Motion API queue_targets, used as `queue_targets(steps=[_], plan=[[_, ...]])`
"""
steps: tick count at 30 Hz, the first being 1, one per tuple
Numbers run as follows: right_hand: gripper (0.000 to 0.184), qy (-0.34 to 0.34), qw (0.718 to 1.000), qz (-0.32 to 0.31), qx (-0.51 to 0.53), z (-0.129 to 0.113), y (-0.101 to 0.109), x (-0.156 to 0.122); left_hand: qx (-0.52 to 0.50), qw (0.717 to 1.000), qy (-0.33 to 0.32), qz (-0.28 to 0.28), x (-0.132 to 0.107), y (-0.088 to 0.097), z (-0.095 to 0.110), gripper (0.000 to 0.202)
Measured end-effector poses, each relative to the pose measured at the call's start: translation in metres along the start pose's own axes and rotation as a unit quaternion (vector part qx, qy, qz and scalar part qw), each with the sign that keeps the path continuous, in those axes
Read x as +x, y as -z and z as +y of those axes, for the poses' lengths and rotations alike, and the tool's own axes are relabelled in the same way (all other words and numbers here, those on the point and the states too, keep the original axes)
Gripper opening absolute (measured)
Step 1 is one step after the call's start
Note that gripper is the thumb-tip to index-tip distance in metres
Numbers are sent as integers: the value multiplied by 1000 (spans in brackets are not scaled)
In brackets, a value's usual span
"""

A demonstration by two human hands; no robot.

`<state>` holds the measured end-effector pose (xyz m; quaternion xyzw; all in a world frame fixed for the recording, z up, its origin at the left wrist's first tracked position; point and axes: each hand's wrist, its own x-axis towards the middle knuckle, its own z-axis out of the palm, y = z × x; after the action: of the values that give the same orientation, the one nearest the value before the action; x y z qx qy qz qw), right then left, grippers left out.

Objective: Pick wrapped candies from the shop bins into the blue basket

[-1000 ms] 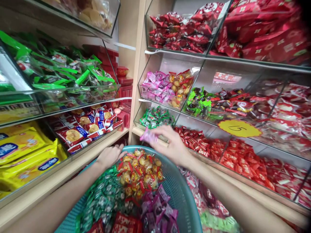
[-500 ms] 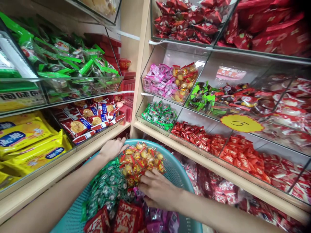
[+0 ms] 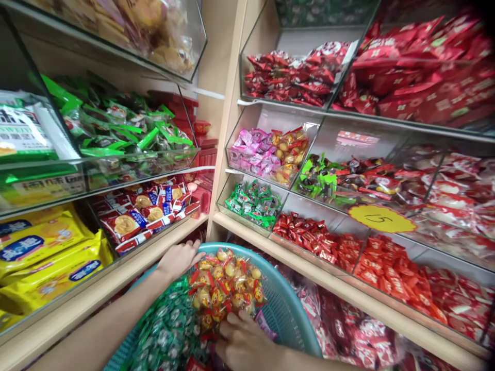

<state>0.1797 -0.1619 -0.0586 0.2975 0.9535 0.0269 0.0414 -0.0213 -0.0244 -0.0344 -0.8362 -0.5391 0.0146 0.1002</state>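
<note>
My left hand [image 3: 178,259] grips the far rim of a teal plastic basket [image 3: 284,309], fingers curled over its edge. The basket holds a heap of yellow-and-red wrapped candies [image 3: 224,286], green wrapped candies [image 3: 166,330] on the left and a few purple ones [image 3: 265,324] near the right wall. My right hand [image 3: 242,342] rests low inside the basket, fingers pressed down among the sweets at the foot of the yellow-and-red heap. What its fingers hold, if anything, is hidden by the sweets.
Clear bins on wooden shelves [image 3: 348,293] surround me: purple candies [image 3: 255,149], green candies [image 3: 253,203], red packets [image 3: 317,239] on the right; green packs [image 3: 127,129], biscuit packs [image 3: 147,208] and yellow bags [image 3: 42,242] on the left. A yellow price tag [image 3: 381,219] marks one bin.
My right hand, up at the shelf with a purple candy a second ago, has dropped into the basket and slid toward me. The view has tilted up. My left hand stays on the rim.
</note>
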Motion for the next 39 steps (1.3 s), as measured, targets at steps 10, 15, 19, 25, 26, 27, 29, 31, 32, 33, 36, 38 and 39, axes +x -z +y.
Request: queue_targets(steps=[10,15,19,25,26,27,29,31,32,33,36,38,39], plan=[[33,-51,988,138,-53,41,117,19,-13,1000,2,6,2,-5,-2,54],[24,-134,948,262,-120,114,217,42,8,1000,-1,9,0,-2,-1,53],[21,-228,895,352,-152,172,250,66,8,1000,4,9,-1,-1,-1,52],[18,-274,880,362,-139,199,255,91,3,1000,6,8,0,-6,-2,55],[17,-281,879,360,-135,198,255,93,3,1000,6,8,0,-7,-2,55],[17,-289,877,360,-130,197,254,95,4,1000,6,9,0,-7,-3,55],[17,-303,873,363,-118,195,254,97,4,1000,6,12,1,-8,-3,55],[18,-312,868,371,-106,194,256,97,6,1000,2,15,1,-8,-3,55],[18,-316,863,381,-99,194,258,96,7,1000,-1,16,2,-8,-4,55],[19,-318,856,397,-92,195,261,93,8,1000,-3,16,2,-7,-4,55],[17,-299,825,473,-72,193,269,81,9,1000,-5,13,3,-4,-3,56],[16,-253,810,526,-56,184,269,67,7,1000,-3,9,2,0,-2,56],[16,-225,807,544,-41,176,266,58,5,1000,-3,8,2,2,-1,56]])
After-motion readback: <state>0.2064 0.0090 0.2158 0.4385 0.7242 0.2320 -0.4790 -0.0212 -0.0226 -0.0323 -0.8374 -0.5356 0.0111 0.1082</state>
